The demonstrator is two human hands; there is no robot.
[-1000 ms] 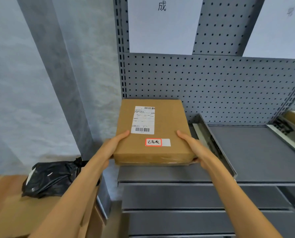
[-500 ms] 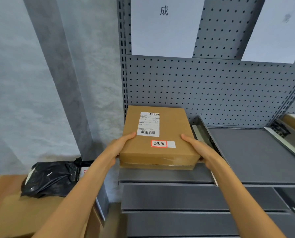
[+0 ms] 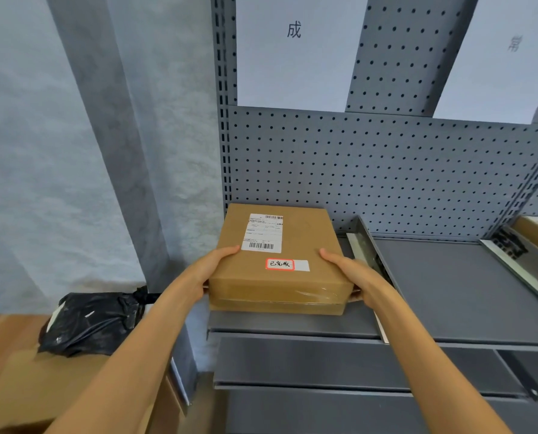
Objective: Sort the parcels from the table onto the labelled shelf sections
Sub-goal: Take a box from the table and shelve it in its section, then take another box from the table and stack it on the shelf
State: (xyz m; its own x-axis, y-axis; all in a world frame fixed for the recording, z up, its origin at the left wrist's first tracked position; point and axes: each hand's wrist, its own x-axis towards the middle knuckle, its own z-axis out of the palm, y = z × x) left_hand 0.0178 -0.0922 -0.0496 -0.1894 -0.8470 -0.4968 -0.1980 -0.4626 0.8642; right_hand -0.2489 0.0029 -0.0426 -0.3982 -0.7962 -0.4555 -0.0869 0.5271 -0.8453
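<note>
We see the brown parcel filling the left shelf section, its far edge near the pegboard back. A tilted metal divider stands just beside the right hand and leaves little room there. Beyond it, the next shelf section lies bare. At the left, a black bag sits on the surface.

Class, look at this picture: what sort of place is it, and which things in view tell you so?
Probably a parcel sorting or stockroom area. A brown parcel bearing a barcode shipping label sits on a grey metal shelf with a pegboard back, under a paper section sign; a black mailer bag lies nearby.
</note>
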